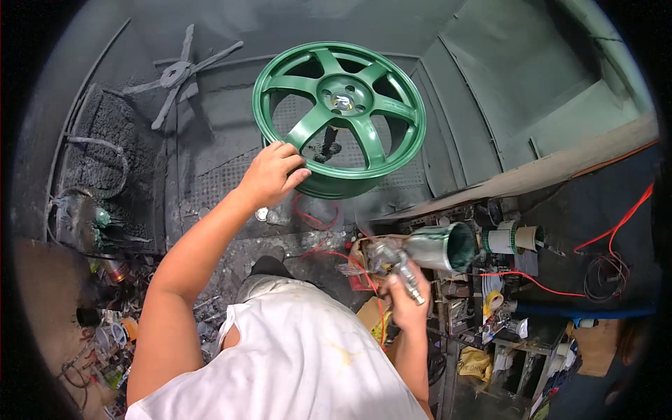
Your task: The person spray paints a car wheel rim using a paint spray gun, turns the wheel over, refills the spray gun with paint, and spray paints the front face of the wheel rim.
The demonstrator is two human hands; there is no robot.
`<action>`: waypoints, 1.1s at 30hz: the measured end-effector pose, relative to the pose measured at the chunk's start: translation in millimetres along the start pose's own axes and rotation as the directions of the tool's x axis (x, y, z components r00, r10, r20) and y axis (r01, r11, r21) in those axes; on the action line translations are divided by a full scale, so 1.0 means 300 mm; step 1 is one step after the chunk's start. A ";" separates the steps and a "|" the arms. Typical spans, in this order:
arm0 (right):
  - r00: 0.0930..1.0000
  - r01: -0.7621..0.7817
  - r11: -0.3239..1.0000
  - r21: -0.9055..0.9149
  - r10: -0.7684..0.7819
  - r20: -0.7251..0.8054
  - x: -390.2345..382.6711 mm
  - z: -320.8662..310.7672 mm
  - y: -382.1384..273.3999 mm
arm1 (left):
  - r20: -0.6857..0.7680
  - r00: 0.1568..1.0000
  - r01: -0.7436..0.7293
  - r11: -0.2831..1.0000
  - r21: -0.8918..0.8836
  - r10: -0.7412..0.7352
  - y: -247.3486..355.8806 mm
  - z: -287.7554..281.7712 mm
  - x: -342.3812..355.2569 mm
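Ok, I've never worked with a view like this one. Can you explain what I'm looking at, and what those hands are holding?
There is no robot here: these are a person's bare hands, seen by a wide fisheye camera worn on the head and looking down. That lens bends straight edges near the rim. The white shirt below is the wearer's own.

The left hand touches the near left edge of a green wheel; how firmly, I cannot tell. What supports the wheel is mostly hidden. The right hand holds a spray gun with a metal cup.

A grey cross-shaped frame stands at the upper left. On the cluttered right side are a yellow ring-shaped roll and a red hose.
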State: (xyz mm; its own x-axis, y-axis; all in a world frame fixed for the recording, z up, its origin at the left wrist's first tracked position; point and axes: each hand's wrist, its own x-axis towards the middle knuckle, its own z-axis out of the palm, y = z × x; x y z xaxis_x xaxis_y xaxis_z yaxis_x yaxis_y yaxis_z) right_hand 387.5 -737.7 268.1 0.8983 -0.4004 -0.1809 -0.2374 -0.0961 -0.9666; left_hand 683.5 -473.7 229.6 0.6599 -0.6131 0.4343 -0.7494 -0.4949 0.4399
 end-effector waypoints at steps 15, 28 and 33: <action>0.972 -0.033 0.995 -0.095 0.009 -0.235 0.089 -0.059 0.093 | -0.041 0.999 0.011 1.000 0.000 -0.011 -0.033 -0.001 -0.066; 0.997 -0.076 0.993 -0.093 0.074 -0.025 0.067 0.037 0.205 | 0.039 0.998 0.054 0.998 0.010 -0.054 -0.055 -0.013 -0.075; 0.983 -0.100 0.984 -0.145 0.075 -0.168 0.085 -0.136 0.179 | 0.078 0.996 0.043 0.999 0.029 -0.045 -0.102 -0.046 -0.067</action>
State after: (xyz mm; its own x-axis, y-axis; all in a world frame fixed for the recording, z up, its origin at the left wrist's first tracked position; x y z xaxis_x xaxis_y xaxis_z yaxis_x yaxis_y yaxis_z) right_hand 382.6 -790.3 218.9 0.8034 -0.5535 -0.2197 -0.3767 -0.1867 -0.9073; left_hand 693.9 -437.9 218.2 0.6868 -0.6361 0.3518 -0.7217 -0.5387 0.4348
